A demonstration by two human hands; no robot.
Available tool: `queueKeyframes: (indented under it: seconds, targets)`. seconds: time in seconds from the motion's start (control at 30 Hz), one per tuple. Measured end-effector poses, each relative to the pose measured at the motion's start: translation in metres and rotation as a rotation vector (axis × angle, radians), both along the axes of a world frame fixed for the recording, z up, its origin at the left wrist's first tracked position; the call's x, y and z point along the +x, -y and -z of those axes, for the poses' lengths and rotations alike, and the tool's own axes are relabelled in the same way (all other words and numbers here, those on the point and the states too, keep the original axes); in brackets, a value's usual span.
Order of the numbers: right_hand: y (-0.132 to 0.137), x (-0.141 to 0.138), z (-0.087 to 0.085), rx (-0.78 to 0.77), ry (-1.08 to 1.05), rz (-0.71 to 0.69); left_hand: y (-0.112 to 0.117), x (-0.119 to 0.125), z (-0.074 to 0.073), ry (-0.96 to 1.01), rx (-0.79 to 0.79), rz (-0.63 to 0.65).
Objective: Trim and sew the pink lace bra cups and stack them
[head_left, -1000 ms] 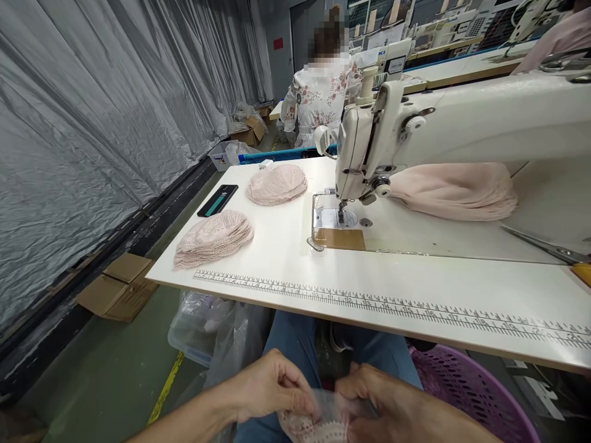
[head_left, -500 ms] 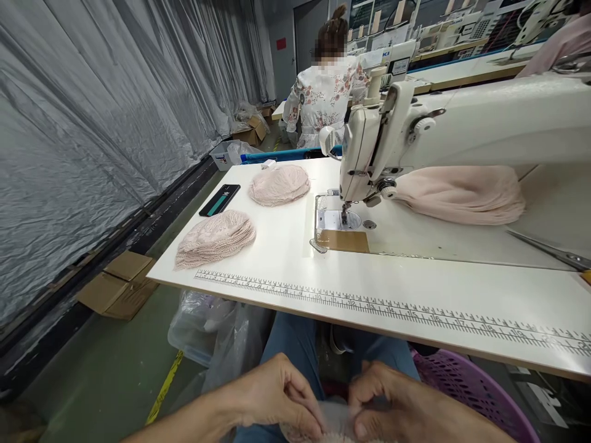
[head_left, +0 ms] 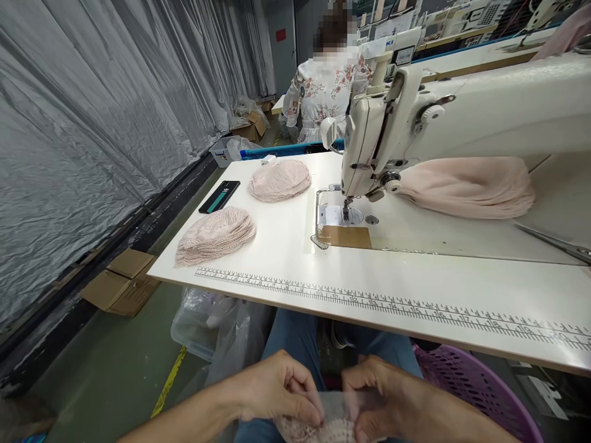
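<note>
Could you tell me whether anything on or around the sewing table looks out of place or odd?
Little stands out. A phone lies at the table's far left edge, and flattened cardboard sits on the floor beside it.

Both hands' grip [head_left: 330,403] on pink lace piece [head_left: 330,426]

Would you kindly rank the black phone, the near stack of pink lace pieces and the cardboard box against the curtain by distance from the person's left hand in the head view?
From the left hand:
1. Near stack of pink lace pieces, at the table's front left corner.
2. Black phone, behind that stack at the table's left edge.
3. Cardboard box against the curtain, far back on the floor.
</note>
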State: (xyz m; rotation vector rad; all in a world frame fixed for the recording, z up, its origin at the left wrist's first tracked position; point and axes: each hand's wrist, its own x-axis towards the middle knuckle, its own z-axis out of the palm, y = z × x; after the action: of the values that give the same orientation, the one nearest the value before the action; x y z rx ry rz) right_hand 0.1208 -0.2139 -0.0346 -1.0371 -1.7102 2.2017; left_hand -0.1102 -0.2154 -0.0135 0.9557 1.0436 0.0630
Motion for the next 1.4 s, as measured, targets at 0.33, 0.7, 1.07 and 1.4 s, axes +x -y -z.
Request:
queueKeyframes:
  seconds: [0.33,0.7,1.07,1.4]
  targets:
    - [0.001,0.001,0.003,-0.060,-0.087,-0.009,-0.004,0.001,-0.007,0.021,0.019,0.019]
    - [0.001,0.018,0.000,-0.067,-0.075,-0.008,0.005,-0.009,0.010,0.029,-0.049,0.058]
    - [0.010,-0.013,-0.009,0.024,-0.078,0.025,0.005,-0.011,0.012,0.049,0.057,0.066]
    - [0.005,0.000,-0.005,-0.082,-0.090,0.007,0.004,-0.009,0.002,-0.002,0.005,0.066]
